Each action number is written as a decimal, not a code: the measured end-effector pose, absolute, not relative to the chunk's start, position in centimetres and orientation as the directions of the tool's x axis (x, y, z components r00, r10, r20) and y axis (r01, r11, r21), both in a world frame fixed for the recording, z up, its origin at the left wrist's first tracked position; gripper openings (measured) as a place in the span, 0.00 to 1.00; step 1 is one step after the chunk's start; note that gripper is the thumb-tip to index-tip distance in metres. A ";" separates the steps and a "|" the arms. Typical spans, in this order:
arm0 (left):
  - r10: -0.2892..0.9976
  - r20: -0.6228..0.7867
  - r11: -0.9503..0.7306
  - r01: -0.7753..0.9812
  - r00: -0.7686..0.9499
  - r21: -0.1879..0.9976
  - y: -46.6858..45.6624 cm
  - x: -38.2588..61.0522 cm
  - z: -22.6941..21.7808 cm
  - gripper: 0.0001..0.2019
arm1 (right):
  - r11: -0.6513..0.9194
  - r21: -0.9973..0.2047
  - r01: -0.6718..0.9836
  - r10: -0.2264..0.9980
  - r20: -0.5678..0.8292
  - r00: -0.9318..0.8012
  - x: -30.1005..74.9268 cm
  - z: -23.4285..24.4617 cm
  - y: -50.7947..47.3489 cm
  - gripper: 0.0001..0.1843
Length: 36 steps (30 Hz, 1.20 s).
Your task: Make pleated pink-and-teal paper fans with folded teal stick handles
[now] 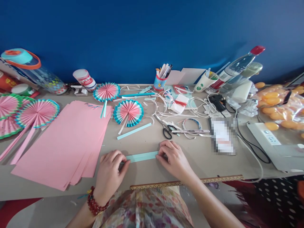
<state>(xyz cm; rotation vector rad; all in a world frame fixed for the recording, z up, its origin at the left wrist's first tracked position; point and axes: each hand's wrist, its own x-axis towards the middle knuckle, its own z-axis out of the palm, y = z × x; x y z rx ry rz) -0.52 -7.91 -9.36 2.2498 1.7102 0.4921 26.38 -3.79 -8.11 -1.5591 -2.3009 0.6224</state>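
Note:
A light blue paper strip (142, 156) lies flat on the table near its front edge. My left hand (110, 172) pinches the strip's left end with curled fingers. My right hand (172, 158) presses and pinches the right end. Both hands rest on the tabletop. A red bead bracelet (95, 204) circles my left wrist.
A stack of pink paper sheets (64, 142) lies to the left. Pleated pink and blue paper fans (128, 112) lie behind, with another blue strip (134, 131), scissors (165, 128), a pen cup (159, 81), a glue gun (217, 102), cables, bottles and a power strip (268, 136) at right.

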 end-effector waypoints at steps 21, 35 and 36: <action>0.983 0.182 -0.038 0.919 -0.037 0.393 -9.6 -1.0 -9.6 0.12 | 0.380 -0.518 0.766 0.907 0.046 -0.419 27.0 -9.3 -3.6 0.06; 0.969 0.238 -0.045 0.901 -0.066 0.432 -10.0 -1.3 -10.5 0.10 | 0.388 -0.515 0.764 0.904 0.052 -0.424 27.0 -9.2 -3.7 0.06; 0.970 0.233 -0.047 0.899 -0.062 0.436 -10.0 -1.3 -10.4 0.09 | 0.388 -0.515 0.764 0.904 0.051 -0.425 27.0 -9.2 -3.7 0.06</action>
